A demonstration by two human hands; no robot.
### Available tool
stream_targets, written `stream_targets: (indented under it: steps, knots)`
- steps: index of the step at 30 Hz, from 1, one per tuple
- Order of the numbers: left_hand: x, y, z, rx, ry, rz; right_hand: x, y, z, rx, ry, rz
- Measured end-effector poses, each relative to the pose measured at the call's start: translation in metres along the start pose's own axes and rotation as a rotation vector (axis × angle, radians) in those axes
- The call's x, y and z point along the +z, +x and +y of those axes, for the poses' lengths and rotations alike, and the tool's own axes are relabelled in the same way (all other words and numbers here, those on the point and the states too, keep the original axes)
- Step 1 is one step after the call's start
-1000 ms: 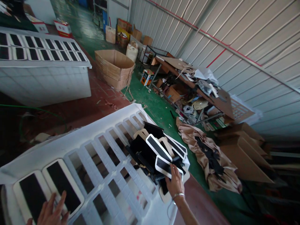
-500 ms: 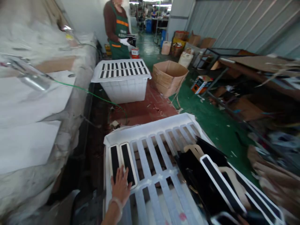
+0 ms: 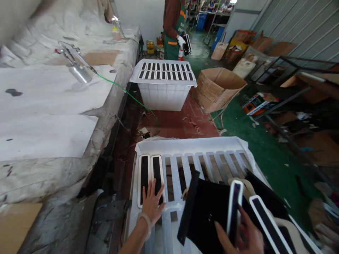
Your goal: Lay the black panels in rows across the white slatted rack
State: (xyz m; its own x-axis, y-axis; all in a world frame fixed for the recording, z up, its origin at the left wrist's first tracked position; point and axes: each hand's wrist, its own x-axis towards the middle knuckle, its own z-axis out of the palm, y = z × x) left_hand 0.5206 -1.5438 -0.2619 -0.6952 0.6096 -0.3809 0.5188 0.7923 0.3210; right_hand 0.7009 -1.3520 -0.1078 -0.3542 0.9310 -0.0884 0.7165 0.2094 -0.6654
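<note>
My left hand (image 3: 152,204) lies with fingers spread on the lower part of a white-rimmed black panel (image 3: 156,165). A second such panel (image 3: 144,173) sits beside it on the left. Both rest in the slotted white frame (image 3: 190,144) at the front. On the right, my right hand (image 3: 247,233) grips another white-rimmed black panel (image 3: 234,201), its thumb on the near side. A wide black sheet (image 3: 203,208) is next to this panel; whether they are joined I cannot tell. More panels (image 3: 270,222) and beige strips (image 3: 288,225) are heaped to the right.
Beyond, a white bin (image 3: 164,95) carries a cover with rows of small black panels. An open cardboard box (image 3: 219,88) stands beside it. A spray gun (image 3: 79,67) with a green hose (image 3: 127,91) rests on the left bench. A co-worker (image 3: 172,35) stands behind, holding panels.
My right hand has come into view with a panel and the black sheet, which now stand raised over the slots. My left hand stays on the panels. The view has swung left.
</note>
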Motion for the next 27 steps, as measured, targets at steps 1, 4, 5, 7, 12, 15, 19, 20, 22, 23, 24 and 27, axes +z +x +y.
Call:
stream_targets:
  steps: [1,4,5,7,12,15,19,20,22,23,24,27]
  knots:
    - [0.002,0.000,0.000,-0.007,-0.010,0.005,0.016,0.003,-0.013,-0.023,0.020,-0.015]
    - [0.010,-0.001,-0.002,-0.018,-0.049,0.053,0.065,0.018,-0.047,-0.227,0.012,0.005]
    - [0.012,-0.001,-0.004,-0.011,-0.070,0.077,0.079,0.022,-0.054,-0.315,-0.015,0.021]
    - [0.016,-0.003,-0.008,0.023,-0.117,0.119,0.102,0.027,-0.062,-0.446,-0.074,0.035]
    - [0.024,-0.003,-0.013,0.049,-0.127,0.163,0.129,0.027,-0.061,-0.372,-0.101,0.014]
    - [0.027,-0.001,-0.012,0.042,-0.075,0.214,0.135,0.028,-0.062,-0.311,-0.076,0.011]
    - [0.029,0.002,-0.012,0.069,-0.042,0.270,0.152,0.033,-0.057,-0.293,-0.053,-0.059]
    - [0.030,0.002,-0.012,0.073,-0.034,0.283,0.158,0.036,-0.053,-0.292,-0.058,-0.072]
    - [0.032,0.004,-0.013,0.069,-0.016,0.307,0.167,0.040,-0.046,-0.268,-0.099,-0.087]
    - [0.034,0.004,-0.013,0.065,-0.009,0.318,0.170,0.043,-0.042,-0.253,-0.135,-0.097]
    - [0.035,0.005,-0.013,0.063,-0.004,0.326,0.172,0.045,-0.040,-0.242,-0.178,-0.109]
    - [0.038,0.006,-0.013,0.076,-0.002,0.322,0.170,0.048,-0.038,-0.258,-0.314,-0.122]
